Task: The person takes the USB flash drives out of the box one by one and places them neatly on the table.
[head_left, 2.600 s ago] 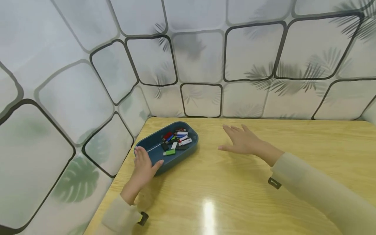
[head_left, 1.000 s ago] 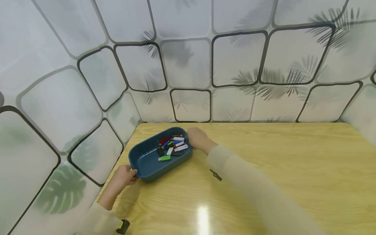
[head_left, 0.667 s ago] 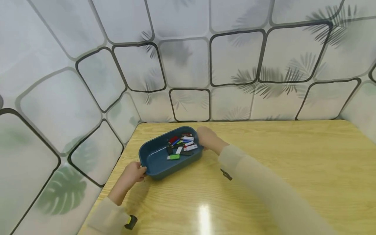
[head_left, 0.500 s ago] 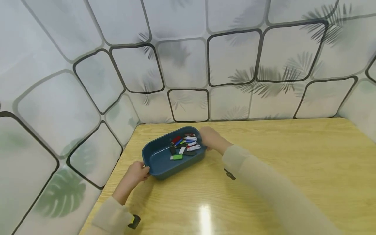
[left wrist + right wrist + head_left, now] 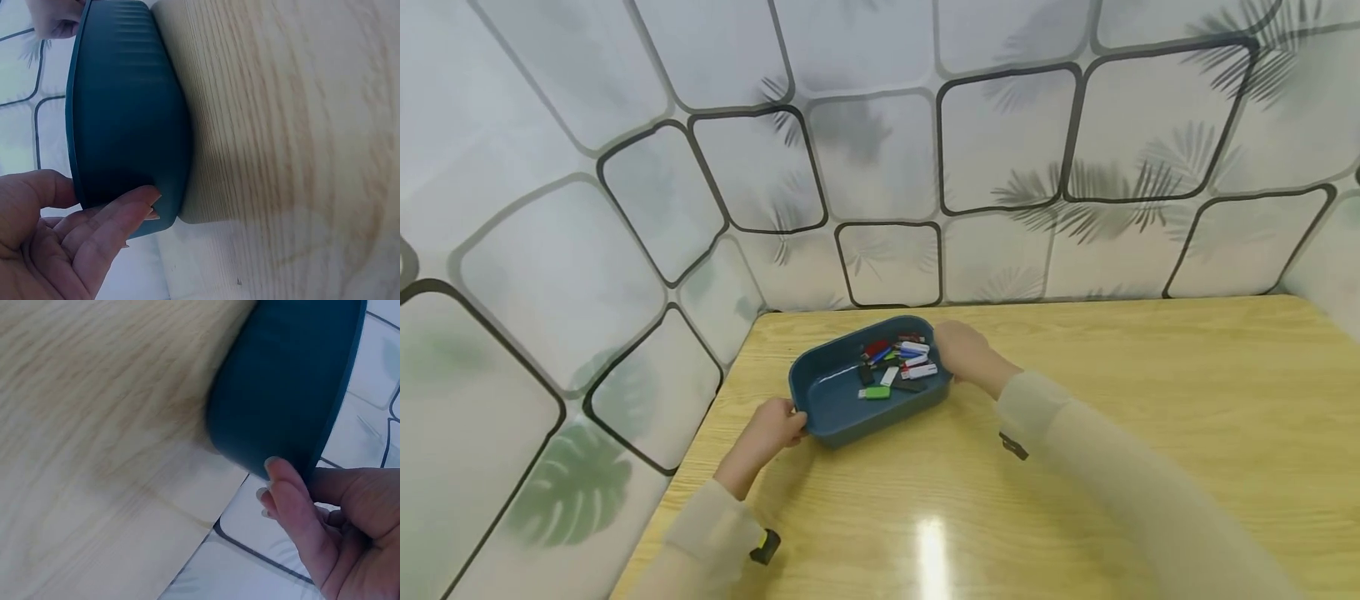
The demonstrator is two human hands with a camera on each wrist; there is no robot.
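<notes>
A dark blue oblong plastic bin (image 5: 827,383) sits toward the back left of the table. Inside it, mostly at the right end, lie several USB flash drives, among them a green one (image 5: 877,392) and a white one (image 5: 922,372). My left hand (image 5: 772,429) pinches the bin's left end; the left wrist view shows the thumb at the rim and the fingers against the outer wall. At the other end my right hand (image 5: 967,354) grips the rim, with its fingertips (image 5: 278,469) on the outer wall in the right wrist view.
The wooden table (image 5: 1112,433) stretches out to the right and front. Patterned wall covering (image 5: 880,150) closes in the back and the left side. Each sleeve carries a small dark clip, such as the one by the left wrist (image 5: 765,547).
Both hands first hovered near the bin, then took hold of its two ends. Since then the bin has moved to the right with the hands and the flash drives in it.
</notes>
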